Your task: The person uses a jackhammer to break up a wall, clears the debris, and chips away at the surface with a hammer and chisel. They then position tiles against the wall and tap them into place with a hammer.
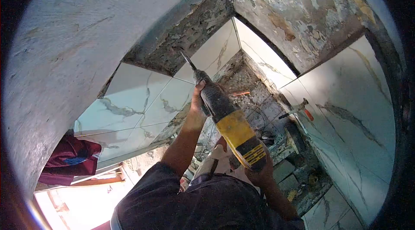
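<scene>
A yellow and black demolition hammer (233, 130) runs diagonally up the middle of the view, its chisel bit (189, 62) pointing up and to the left. My left hand (198, 98) is wrapped around the front of its dark housing, just behind the bit. Low at the rear end, my right hand (263, 171) grips the tool, most of its fingers hidden behind the body. In this view the bit's tip overlaps a rough, bare strip of wall (173, 44) above white marble-patterned tiles (129, 93).
More marble-patterned tiles (354, 109) cover the right wall, where a metal fitting with a red handle (302, 109) sticks out. Rubble and broken pieces (289, 178) lie on the floor below. A maroon cloth (71, 158) hangs at left beside a bright opening (86, 204).
</scene>
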### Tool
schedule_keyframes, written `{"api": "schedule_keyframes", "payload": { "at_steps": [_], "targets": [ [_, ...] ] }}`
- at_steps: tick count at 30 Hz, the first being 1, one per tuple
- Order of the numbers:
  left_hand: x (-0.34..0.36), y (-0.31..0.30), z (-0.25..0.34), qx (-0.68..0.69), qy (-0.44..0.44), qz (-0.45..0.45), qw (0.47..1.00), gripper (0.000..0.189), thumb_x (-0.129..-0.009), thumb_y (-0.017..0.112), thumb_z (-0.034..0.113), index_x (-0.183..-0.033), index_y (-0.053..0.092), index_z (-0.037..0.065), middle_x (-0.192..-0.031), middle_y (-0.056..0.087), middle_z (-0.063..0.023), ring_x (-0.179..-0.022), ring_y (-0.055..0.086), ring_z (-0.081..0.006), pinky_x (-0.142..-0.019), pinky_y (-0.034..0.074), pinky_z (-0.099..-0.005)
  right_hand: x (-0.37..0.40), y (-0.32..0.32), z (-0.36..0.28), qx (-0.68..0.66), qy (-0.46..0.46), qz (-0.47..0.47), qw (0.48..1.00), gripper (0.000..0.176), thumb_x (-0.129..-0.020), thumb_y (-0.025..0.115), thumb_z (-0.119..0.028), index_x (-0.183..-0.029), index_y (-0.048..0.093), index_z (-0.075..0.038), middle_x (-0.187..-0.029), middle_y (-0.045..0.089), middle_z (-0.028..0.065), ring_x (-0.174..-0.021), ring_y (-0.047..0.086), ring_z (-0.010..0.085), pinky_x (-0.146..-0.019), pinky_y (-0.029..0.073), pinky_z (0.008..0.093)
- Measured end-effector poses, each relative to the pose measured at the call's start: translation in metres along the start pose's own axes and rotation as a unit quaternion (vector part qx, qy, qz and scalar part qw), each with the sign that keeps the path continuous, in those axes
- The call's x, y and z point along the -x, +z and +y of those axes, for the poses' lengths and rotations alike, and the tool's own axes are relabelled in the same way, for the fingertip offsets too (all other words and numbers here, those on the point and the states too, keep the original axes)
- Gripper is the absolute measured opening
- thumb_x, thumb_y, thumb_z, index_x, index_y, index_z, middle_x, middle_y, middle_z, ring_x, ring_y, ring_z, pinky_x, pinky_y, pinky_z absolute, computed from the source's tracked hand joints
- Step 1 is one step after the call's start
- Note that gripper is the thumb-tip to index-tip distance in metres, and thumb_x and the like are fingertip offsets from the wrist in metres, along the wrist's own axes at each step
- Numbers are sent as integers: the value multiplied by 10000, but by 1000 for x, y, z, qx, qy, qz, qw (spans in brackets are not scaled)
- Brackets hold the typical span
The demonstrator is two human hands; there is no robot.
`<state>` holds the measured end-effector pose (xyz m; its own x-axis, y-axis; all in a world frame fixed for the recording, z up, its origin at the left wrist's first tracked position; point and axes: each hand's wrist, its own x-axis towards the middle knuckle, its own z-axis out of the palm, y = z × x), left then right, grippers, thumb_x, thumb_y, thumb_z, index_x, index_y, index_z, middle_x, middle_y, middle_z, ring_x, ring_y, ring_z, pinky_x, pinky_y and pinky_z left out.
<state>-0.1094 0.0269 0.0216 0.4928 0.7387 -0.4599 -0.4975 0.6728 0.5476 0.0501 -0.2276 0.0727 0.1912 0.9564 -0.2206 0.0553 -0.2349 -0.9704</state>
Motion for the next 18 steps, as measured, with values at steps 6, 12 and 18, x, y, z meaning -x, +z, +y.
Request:
{"api": "schedule_keyframes", "payload": {
  "at_steps": [6,12,18],
  "targets": [
    [-5,-6,13,14,-24,-24,999,569,-714,645,474,-928,586,-50,-843,634,-184,-761,625,-309,-749,517,-418,0,26,21,-75,-1,7,997,799,-651,711,-127,-1327,304,0,-1151,541,176,-1064,550,263,-892,442,370],
    [0,-7,9,9,-26,18,999,583,-728,598,523,-945,584,-18,-854,626,-174,-767,617,-326,-742,510,-470,8,40,40,-153,76,15,985,784,-622,723,-133,-1295,347,8,-1083,570,157,-992,574,262,-857,456,362],
    [7,1,10,31,-23,7,999,526,-742,613,475,-958,576,-3,-868,620,-163,-814,611,-322,-773,502,-458,9,16,11,-80,40,-5,996,703,-642,720,-163,-1246,405,12,-1047,582,155,-970,580,266,-843,462,378]
  ]
}}
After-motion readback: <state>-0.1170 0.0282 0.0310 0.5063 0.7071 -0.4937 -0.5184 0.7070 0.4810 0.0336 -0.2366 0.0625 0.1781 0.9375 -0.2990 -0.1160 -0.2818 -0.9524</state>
